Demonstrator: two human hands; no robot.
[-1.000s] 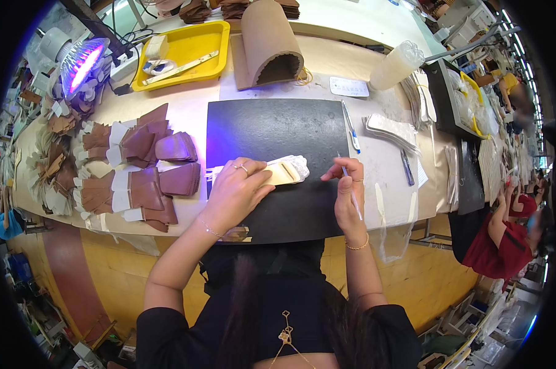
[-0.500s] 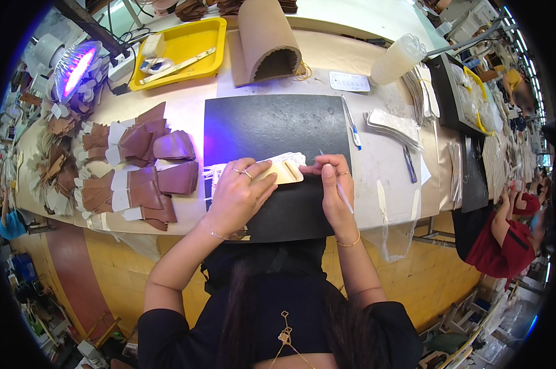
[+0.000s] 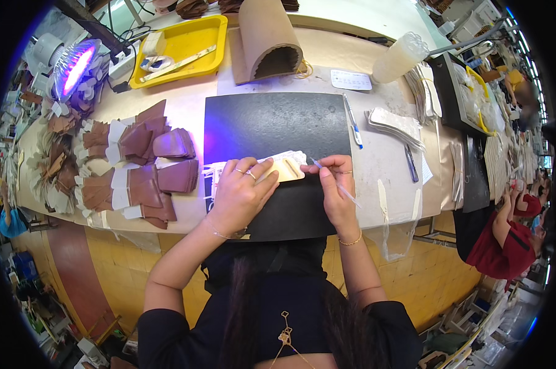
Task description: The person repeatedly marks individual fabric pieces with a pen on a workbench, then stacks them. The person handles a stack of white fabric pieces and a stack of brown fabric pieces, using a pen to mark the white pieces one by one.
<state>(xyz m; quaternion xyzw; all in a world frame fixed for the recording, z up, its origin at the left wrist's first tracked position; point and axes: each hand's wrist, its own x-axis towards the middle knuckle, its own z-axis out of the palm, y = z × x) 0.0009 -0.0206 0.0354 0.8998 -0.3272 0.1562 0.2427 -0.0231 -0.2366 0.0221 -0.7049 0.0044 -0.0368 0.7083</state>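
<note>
My left hand [image 3: 241, 189] is closed over a cream-coloured flat template [image 3: 288, 170] with a narrow slot in it. Its fingers press the template onto a stack of white strip-like pieces [image 3: 296, 155]. Both lie on a black mat [image 3: 278, 123]. In my right hand [image 3: 335, 187] a slim translucent pen [image 3: 348, 194] is pinched between thumb and fingers. The pen's tip points away from me, just right of the template's end, and the fingertips are close to that end. The left palm hides part of the white pieces.
Bundles of brown and white cut pieces [image 3: 145, 192] lie left of the mat, near a glowing lamp [image 3: 76, 71]. A yellow tray [image 3: 185, 66] and a curved brown board [image 3: 270, 40] stand behind. Pens [image 3: 353, 126], white pieces [image 3: 393, 126] and a cloudy bottle [image 3: 398, 58] sit right.
The pen has tilted in my right hand, its tip coming down and left toward the template's end. My left hand and the template have stayed nearly in place.
</note>
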